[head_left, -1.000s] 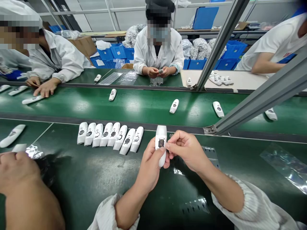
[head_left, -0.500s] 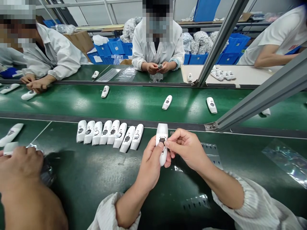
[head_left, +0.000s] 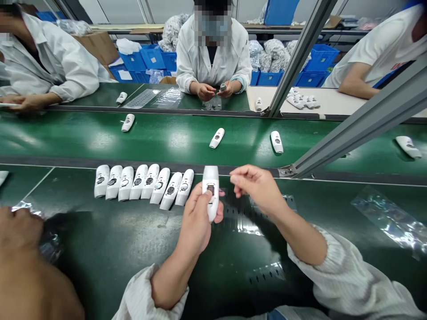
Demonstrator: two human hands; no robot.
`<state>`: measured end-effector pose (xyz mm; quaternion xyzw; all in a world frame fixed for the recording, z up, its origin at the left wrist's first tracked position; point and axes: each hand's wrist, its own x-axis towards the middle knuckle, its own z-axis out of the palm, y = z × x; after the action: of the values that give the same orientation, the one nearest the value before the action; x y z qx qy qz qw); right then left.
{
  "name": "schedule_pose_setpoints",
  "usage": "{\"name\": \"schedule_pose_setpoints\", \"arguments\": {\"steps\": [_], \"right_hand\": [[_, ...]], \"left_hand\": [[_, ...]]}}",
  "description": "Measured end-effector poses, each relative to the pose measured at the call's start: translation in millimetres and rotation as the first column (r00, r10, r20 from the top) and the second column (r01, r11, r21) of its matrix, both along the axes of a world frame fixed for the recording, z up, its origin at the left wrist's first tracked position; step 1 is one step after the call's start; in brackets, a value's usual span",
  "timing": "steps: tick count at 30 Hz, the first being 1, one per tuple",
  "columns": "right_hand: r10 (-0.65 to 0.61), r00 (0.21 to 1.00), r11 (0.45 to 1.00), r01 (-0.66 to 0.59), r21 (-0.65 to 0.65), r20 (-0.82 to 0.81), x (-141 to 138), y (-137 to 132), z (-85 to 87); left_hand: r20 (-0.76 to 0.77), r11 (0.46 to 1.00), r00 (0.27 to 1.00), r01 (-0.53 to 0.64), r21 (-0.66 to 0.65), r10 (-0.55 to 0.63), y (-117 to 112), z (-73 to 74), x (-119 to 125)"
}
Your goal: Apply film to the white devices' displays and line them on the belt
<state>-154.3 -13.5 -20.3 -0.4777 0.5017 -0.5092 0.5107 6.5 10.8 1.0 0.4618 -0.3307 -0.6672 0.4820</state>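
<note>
My left hand (head_left: 196, 222) grips a white remote-style device (head_left: 211, 175) upright, its fingers wrapped behind it and its thumb on the front. A small dark compartment (head_left: 210, 190) shows in the device's face, just above my thumb. My right hand (head_left: 256, 186) hangs to the right of the device, apart from it, with its fingers loosely curled. I see nothing in those fingers. Several matching white devices (head_left: 150, 182) lie side by side on the green belt (head_left: 100, 231), just left of my left hand.
A second green belt (head_left: 167, 138) beyond carries spaced white devices. A co-worker's hand (head_left: 18, 229) rests on crumpled plastic at lower left. Metal frame rails (head_left: 360, 120) cross at right. A transparent plastic sheet (head_left: 387, 220) lies right. Co-workers and blue crates (head_left: 153, 58) stand beyond.
My right hand has let go of the device and moved away to the right. My left hand keeps hold of it. The whole view has shifted slightly as my head moved.
</note>
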Motion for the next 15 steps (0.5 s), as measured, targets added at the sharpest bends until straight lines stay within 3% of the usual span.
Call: {"name": "schedule_pose_setpoints", "arguments": {"steps": [2, 4, 5, 7, 12, 15], "right_hand": [[-0.059, 0.922, 0.990, 0.005, -0.141, -0.382, -7, -13, -10.8], [-0.014, 0.708, 0.963, -0.180, -0.199, -0.706, -7, -21, -21.0], [0.025, 0.609, 0.942, -0.280, -0.185, -0.793, -5, -22, -25.0], [0.056, 0.500, 0.913, -0.375, -0.159, -0.864, -1, -22, -30.6], [-0.009, 0.311, 0.928, -0.351, -0.124, -0.950, -12, -20, -38.1], [-0.039, 0.259, 0.924, -0.359, -0.134, -0.965, -24, -18, -41.6]], "left_hand": [[0.016, 0.997, 0.997, -0.077, -0.008, 0.077, -7, -0.5, 5], [0.026, 0.991, 0.991, -0.132, -0.019, 0.133, -13, -1.0, 10], [0.028, 0.989, 0.988, -0.149, -0.024, 0.149, -15, -1.1, 11], [0.037, 0.986, 0.986, -0.163, -0.031, 0.164, -17, -1.2, 13], [0.036, 0.989, 0.989, -0.145, -0.033, 0.146, -17, -6.1, 11], [0.017, 0.991, 0.991, -0.133, -0.031, 0.133, -16, -13.3, 8]]}}
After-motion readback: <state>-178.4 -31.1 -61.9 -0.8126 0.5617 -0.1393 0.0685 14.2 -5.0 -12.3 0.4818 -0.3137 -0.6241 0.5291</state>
